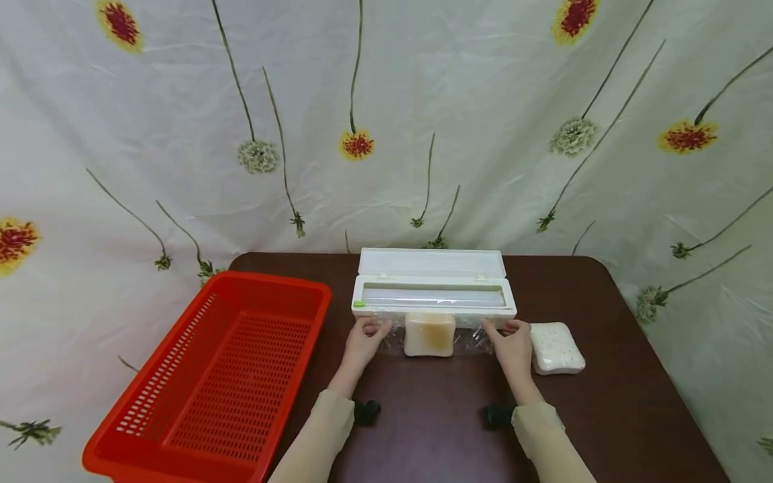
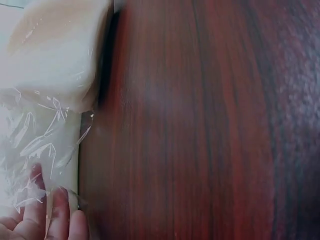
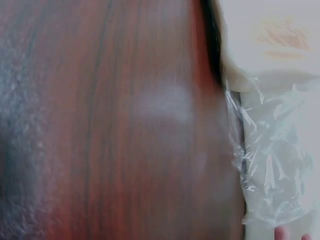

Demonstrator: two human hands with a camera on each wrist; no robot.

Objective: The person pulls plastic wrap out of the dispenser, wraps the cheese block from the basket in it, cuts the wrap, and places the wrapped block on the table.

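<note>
A cream, bread-slice-shaped block with a browned patch stands at the front of an open white cling film dispenser. Clear cling film spreads to both sides of the block, crinkled and shiny. At its left end my left hand pinches the film; in the left wrist view the fingers show against it. My right hand pinches the film at the other end, thumb toward the block. Only two fingertips appear in the right wrist view, just below the film's edge.
A large red plastic basket stands on the left. Right beside my right hand lies a white speckled block of similar shape. The dark brown table backs onto a flowered cloth.
</note>
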